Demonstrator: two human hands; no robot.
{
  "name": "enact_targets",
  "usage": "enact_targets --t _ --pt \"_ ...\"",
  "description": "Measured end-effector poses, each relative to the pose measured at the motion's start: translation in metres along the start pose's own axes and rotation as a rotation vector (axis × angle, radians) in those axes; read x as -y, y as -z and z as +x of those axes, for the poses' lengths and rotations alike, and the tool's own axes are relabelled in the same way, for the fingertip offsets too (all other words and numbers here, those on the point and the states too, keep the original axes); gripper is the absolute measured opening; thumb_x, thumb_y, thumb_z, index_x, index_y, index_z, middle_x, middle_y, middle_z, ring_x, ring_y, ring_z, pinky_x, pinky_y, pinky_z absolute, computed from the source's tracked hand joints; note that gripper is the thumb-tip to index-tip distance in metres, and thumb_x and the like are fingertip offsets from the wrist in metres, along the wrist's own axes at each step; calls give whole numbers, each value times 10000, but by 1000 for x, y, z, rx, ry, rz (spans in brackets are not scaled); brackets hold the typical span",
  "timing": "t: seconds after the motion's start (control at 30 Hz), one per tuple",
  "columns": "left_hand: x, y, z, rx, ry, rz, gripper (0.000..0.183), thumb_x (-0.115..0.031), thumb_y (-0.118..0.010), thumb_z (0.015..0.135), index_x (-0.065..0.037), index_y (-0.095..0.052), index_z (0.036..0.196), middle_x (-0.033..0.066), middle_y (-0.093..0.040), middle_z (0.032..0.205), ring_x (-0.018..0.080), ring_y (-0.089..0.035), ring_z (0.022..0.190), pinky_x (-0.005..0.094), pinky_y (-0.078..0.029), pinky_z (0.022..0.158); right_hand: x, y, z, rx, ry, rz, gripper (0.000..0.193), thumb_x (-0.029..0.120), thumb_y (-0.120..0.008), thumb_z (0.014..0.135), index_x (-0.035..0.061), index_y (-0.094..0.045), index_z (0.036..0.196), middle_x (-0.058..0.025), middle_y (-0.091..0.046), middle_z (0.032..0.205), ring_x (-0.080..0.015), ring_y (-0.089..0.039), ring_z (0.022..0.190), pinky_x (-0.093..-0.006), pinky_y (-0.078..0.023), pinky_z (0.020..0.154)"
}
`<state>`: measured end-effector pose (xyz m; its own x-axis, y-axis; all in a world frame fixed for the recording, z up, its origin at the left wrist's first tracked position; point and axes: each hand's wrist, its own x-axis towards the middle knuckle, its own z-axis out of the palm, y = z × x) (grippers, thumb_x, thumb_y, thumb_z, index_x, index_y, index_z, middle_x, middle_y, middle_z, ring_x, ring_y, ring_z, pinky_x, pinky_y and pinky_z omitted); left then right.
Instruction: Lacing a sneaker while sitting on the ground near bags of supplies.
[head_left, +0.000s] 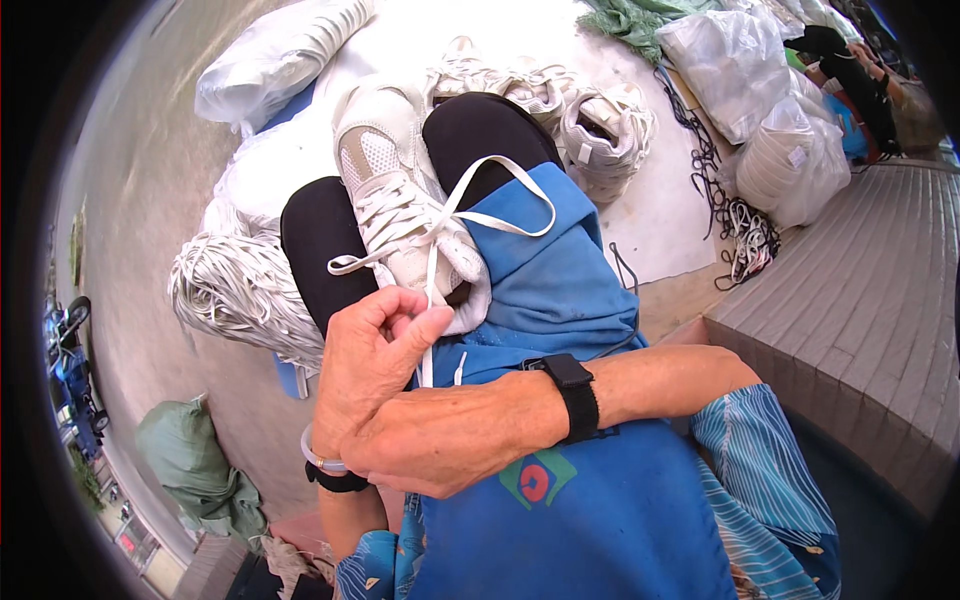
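A white and beige sneaker (385,125) rests on my lap between my knees, toe pointing away, its tongue and collar towards me. White shoelace (510,225) runs through its eyelets, and a loose loop spreads over the blue cloth on the right. My left hand (370,355) is at the heel end, thumb and forefinger pinched on a strand of the lace. Crossing in front of my left wrist is my right hand (430,440), its back upward and its fingers hidden from view. A black watch (568,385) is on the right wrist.
Several similar sneakers (605,135) stand ahead on a white sheet (660,220). A bundle of white laces (240,290) lies left of my knee. Plastic bags (790,160) and dark cords are at the right, beside a slatted bench (850,290). A green sack (195,460) sits lower left.
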<state>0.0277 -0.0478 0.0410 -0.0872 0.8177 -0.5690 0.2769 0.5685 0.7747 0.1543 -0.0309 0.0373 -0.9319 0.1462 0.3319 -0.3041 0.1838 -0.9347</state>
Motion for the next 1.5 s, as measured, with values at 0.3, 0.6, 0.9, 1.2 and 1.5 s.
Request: enact_targets --t 0.3,0.6,0.9,1.2,1.5 --pt "6 0 -16 76 -104 -179 174 -99 -712 888 11 -610 799 6 -553 781 62 -512 675 228 -401 620 14 7 -10 -9 24 -46 96 57 -599 783 -38 -591 785 -210 -613 710 -350 -595 587 -397 -448 503" --pt "6 15 -48 359 -627 -19 108 -42 -745 812 2 -656 770 65 -557 727 177 -550 656 289 -429 585 28 57 -66 -430 -420 253 151 150 -628 914 4 -660 888 12 -591 714 -60 -505 628 -250 -421 558" --pt "1 18 -64 463 -560 -202 135 -30 -774 750 5 -647 724 120 -638 809 217 -612 705 318 -474 619 -4 45 -56 -531 -626 -4 235 122 -525 931 -24 -563 1112 -176 -608 738 -276 -635 667 -398 -492 632" --pt "33 61 -81 169 -743 -802 334 -212 -597 908 -60 -521 620 84 -527 750 228 -546 698 361 -482 653 -25 40 -20 -354 -624 -978 227 230 -646 888 30 -538 869 -146 -649 671 -350 -662 627 -444 -513 576" --pt "56 75 -73 -25 -763 -980 394 -255 -552 964 -153 -404 613 17 -402 721 152 -434 676 312 -402 649 -26 59 -18 -275 -639 -899 152 151 -628 806 5 -637 766 -214 -633 653 -394 -667 649 -477 -540 597"
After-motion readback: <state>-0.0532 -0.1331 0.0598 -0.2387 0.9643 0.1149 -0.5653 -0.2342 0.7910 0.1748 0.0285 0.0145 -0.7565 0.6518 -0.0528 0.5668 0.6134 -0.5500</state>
